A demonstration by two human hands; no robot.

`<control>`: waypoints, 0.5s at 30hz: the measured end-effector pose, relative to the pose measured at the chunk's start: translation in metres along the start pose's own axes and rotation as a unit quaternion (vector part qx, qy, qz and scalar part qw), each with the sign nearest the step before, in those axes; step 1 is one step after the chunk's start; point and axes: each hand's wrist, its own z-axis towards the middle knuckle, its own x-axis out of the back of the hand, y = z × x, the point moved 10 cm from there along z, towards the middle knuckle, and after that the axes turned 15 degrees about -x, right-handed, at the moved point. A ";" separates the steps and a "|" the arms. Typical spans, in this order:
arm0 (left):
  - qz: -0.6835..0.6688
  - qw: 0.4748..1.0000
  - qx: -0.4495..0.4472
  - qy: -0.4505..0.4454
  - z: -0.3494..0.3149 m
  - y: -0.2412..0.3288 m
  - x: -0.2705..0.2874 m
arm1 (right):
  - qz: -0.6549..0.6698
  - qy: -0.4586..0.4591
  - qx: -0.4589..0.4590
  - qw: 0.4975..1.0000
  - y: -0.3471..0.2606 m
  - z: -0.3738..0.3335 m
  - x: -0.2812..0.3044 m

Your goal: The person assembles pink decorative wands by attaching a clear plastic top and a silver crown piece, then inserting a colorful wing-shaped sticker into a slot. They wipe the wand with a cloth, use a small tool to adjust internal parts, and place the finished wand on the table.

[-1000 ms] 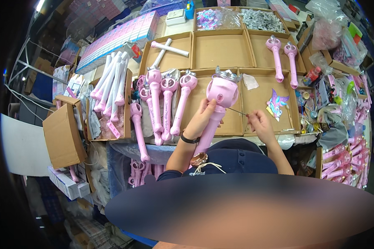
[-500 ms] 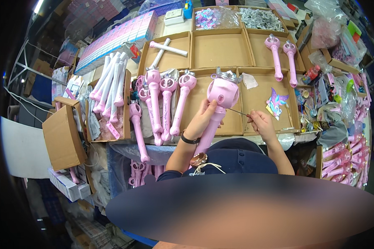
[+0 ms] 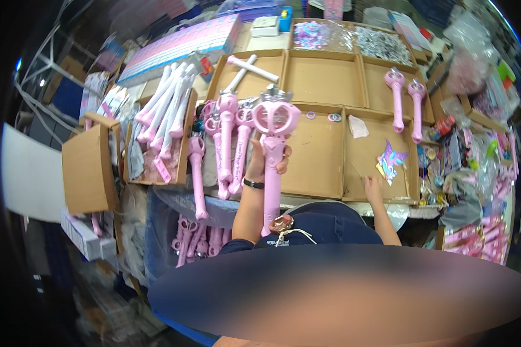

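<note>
My left hand (image 3: 265, 157) is wrapped round the shaft of a pink toy wand (image 3: 273, 151), which stands head-up before my chest. The wand has a round openwork head with a silver crown on top. Well to its right, my right hand (image 3: 374, 189) is closed on a thin screwdriver (image 3: 358, 169), blurred, its tip over the lower right box compartment. Near that hand lies a purple and blue winged cutout (image 3: 392, 159). Several more pink wands (image 3: 227, 139) lean to the left of the one I hold.
Divided cardboard trays (image 3: 321, 81) span the table, two wands (image 3: 396, 104) lying at their right. Small coloured rings (image 3: 334, 117) lie in a middle compartment. Farther back are silver parts (image 3: 382, 47). A box of white and pink sticks (image 3: 167, 113) stands left, above a blue bin (image 3: 162, 231) of wands.
The held wand has moved left and turned, showing its openwork head side. My right hand has drawn the screwdriver away from the wand, down and to the right. The view has shifted slightly.
</note>
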 end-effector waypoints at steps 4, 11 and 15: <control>-0.006 0.997 -0.028 -0.068 -0.014 0.009 -0.016 | -0.174 0.159 0.002 0.972 0.018 0.021 0.019; 0.067 0.995 -0.050 -0.061 -0.017 0.028 -0.020 | -0.248 0.058 -0.028 0.967 0.050 0.059 0.009; 0.014 0.995 -0.022 -0.091 -0.021 0.025 -0.028 | -0.261 0.075 0.047 0.961 0.048 0.054 0.011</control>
